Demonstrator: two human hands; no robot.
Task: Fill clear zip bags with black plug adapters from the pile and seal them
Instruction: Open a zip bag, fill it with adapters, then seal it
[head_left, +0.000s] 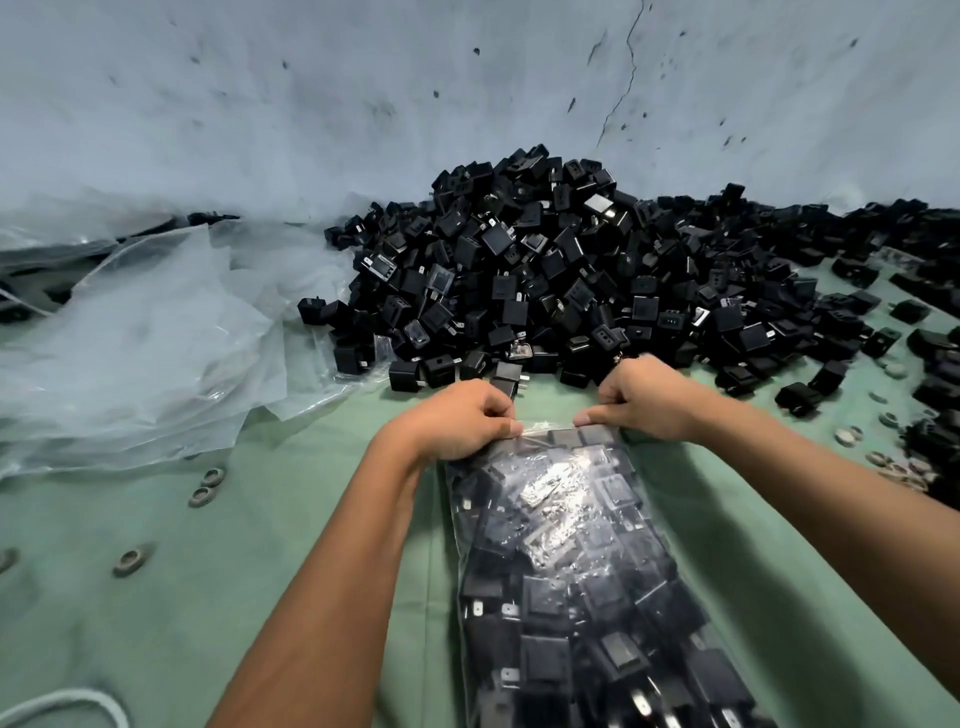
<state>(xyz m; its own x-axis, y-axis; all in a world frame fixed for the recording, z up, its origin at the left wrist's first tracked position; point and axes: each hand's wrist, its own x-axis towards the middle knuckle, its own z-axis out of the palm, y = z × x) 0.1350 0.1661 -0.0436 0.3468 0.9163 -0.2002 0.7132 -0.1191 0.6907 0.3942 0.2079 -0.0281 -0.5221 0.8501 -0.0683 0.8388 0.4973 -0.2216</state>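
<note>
Nearest you lies the clear zip bag (582, 587), packed full of black plug adapters and stretched lengthwise on the green cloth (156, 597) between your forearms. Your left hand (457, 421) pinches the bag's top strip at its left corner, thumb and curled fingers clamped on the plastic. Your right hand (644, 397) pinches the same strip at the right corner. Between your two thumbs the strip runs taut; whether the zip is pressed closed along that stretch is hard to tell through the glare.

Just beyond your knuckles rises the pile of adapters (545, 270), heaped against the pale blue wall (363, 93) and spreading right across the cloth. One adapter (506, 382) sits just behind your left hand at the pile's near edge. To the left, a loose heap of empty clear bags (145, 338) lies crumpled on the cloth. Metal eyelets (127, 562) dot the cloth at left, and small pale rings (848, 435) lie scattered at right.
</note>
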